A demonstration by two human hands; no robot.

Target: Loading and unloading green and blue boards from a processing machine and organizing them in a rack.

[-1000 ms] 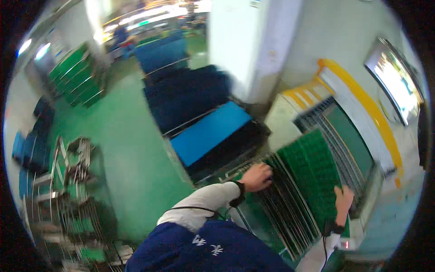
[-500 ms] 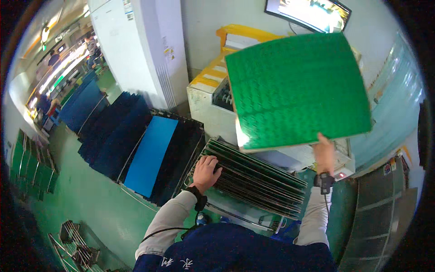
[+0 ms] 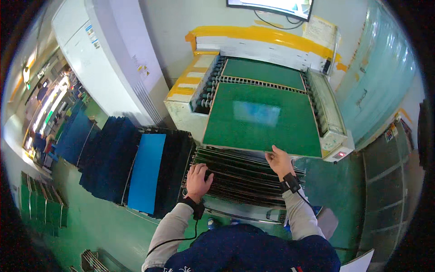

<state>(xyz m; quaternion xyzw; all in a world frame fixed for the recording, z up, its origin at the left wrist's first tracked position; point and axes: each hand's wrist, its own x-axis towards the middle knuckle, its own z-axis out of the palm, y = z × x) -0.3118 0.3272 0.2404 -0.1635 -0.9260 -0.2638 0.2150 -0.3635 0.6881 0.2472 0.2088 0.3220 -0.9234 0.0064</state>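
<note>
A large green panel (image 3: 258, 122) lies on the roller conveyor (image 3: 210, 93), its near edge reaching out toward me. My right hand (image 3: 280, 163) pinches that near edge, with a fingertip on top and the rest below. Under it stands a rack holding several dark green panels (image 3: 244, 177) on edge, packed side by side. My left hand (image 3: 198, 181) rests at the left end of this rack, fingers lying over the panel edges and thumb apart. A second green panel (image 3: 265, 73) is farther in on the rollers.
To the left, racks hold dark blue sheets (image 3: 111, 158) and a bright blue sheet (image 3: 147, 174). A white cabinet (image 3: 108, 59) rises behind them. Grey panels (image 3: 387, 181) lean at the right, and a screen (image 3: 276, 7) hangs above the conveyor. People work far left.
My right hand has lowered the green panel from the air onto the rollers, moving left and down with its edge. My left hand stays on the rack. The view has shifted.
</note>
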